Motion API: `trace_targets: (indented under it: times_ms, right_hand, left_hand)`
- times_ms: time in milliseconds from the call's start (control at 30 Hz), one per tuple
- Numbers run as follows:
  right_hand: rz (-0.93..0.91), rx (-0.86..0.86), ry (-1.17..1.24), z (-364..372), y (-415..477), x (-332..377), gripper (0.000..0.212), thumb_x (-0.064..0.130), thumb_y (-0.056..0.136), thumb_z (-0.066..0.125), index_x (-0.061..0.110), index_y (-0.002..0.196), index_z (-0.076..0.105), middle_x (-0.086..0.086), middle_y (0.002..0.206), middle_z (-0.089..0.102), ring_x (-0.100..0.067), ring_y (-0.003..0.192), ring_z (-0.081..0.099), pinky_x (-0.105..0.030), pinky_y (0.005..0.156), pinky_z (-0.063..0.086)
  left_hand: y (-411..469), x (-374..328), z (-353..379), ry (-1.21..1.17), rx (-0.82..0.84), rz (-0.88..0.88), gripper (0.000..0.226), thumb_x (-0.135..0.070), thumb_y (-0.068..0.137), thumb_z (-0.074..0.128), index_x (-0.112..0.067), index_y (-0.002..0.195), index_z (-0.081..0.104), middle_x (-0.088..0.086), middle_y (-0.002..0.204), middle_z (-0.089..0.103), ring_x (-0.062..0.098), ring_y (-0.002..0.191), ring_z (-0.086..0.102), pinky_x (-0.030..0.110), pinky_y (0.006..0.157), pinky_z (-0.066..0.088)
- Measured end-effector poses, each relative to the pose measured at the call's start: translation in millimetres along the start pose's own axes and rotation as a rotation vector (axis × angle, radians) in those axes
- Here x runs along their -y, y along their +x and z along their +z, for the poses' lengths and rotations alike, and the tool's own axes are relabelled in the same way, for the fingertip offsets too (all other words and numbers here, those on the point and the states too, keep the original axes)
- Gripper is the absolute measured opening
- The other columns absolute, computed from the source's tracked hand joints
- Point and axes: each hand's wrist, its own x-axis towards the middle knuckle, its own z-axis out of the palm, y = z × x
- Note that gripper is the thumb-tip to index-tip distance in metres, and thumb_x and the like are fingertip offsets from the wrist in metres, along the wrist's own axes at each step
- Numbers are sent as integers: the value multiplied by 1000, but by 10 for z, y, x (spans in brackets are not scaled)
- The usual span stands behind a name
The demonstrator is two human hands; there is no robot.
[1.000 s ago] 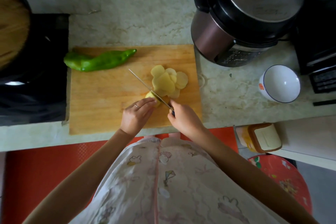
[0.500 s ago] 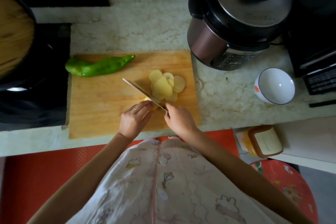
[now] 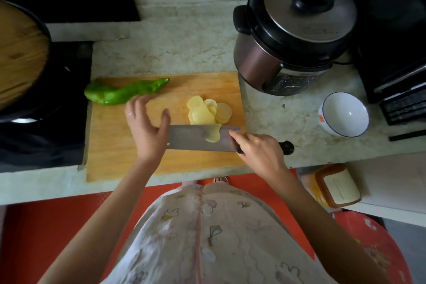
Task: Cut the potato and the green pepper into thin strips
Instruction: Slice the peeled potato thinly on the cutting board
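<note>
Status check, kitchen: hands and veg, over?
Right hand grips cleaver, flat side up, one slice on it; left hand open by its tip. Potato slices piled on board, not strips yet. Green pepper whole, clear of the blade.

A single wide-angle camera sits on the person's head, facing forward and steeply down, close above the surface (image 3: pixel 175 48); the wearer's own front and the floor (image 3: pixel 34 237) fill the lower view.

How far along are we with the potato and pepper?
Done: the potato lies as pale round slices on the wooden cutting board, not strips. In hand: the right hand grips the steel cleaver, one slice on its blade. To do: stripping the slices; the long green pepper lies whole.
</note>
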Motion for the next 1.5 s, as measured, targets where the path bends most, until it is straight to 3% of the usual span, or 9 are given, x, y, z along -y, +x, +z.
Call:
trace_targets:
  times_ms: [167, 300, 400, 633, 833, 967, 1200, 1367, 1500]
  right_hand:
    - [-59, -94, 37, -54, 2, -8, 28, 10, 73, 75, 13, 100, 70, 0, 53, 55, -18, 44, 55, -26, 40, 40]
    - [-109, -85, 33, -87, -25, -71, 52, 7, 58, 80, 13, 109, 69, 0, 59, 57, -19, 49, 57, -27, 44, 44]
    - [-120, -83, 2, -88, -55, -100, 57, 9, 54, 84, 14, 109, 70, 1, 60, 57, -17, 51, 57, -26, 47, 43]
    - [-147, -108, 46, -63, -123, -158, 52, 4, 55, 80, 12, 106, 71, 0, 59, 58, -18, 50, 56, -26, 45, 44]
    - [-81, -295, 132, -15, -265, -248, 36, 15, 98, 40, 12, 98, 76, 1, 56, 60, -16, 47, 58, -26, 44, 46]
    - [48, -363, 147, 22, -319, -300, 21, 10, 87, 57, 10, 98, 76, 1, 54, 58, -16, 43, 53, -28, 40, 45]
    - [286, -191, 396, -49, -294, -235, 30, 16, 81, 57, 12, 107, 71, 4, 60, 64, -10, 48, 58, -16, 45, 39]
    - [403, 64, 627, -22, -184, -31, 23, 25, 93, 57, 17, 113, 65, 4, 46, 44, -14, 40, 46, -23, 39, 30]
    - [397, 206, 729, -5, -110, 216, 27, 32, 96, 53, 19, 117, 63, 2, 52, 50, -9, 43, 44, -19, 41, 28]
  left_hand:
    - [196, -271, 206, -7, 892, 110, 82, -50, 66, 76, -25, 139, 47, -2, 139, 41, 12, 126, 41, 30, 105, 36]
    - [225, -302, 316, -27, 1168, 32, 74, -34, 74, 82, -43, 136, 42, -7, 134, 47, 5, 116, 49, 11, 87, 39]
    - [244, -305, 359, -32, 1147, 37, 65, -30, 73, 82, -37, 131, 53, -9, 123, 54, -9, 99, 50, 4, 79, 37]
    - [352, -189, 412, 29, 907, 67, 57, -11, 69, 83, -20, 122, 62, 3, 110, 51, 17, 92, 52, 27, 81, 44]
    - [554, 72, 396, -145, 737, -217, 37, 7, 81, 69, -22, 103, 62, 4, 98, 54, 19, 74, 61, 24, 61, 57]
    - [463, 121, 483, -223, 717, -303, 37, 9, 81, 68, -12, 111, 63, 3, 94, 55, 15, 72, 59, 16, 61, 54]
    - [237, 113, 394, -80, 611, 33, 32, 7, 88, 60, 2, 120, 60, 8, 114, 60, 23, 104, 60, 25, 93, 50]
    - [-173, 321, 180, 92, 390, 330, 15, -21, 91, 54, -14, 102, 62, 3, 107, 62, 22, 85, 63, 37, 59, 55]
    - [-519, 476, 167, 174, 377, 551, 20, -22, 90, 59, -22, 110, 57, 2, 107, 67, 20, 94, 63, 31, 64, 54]
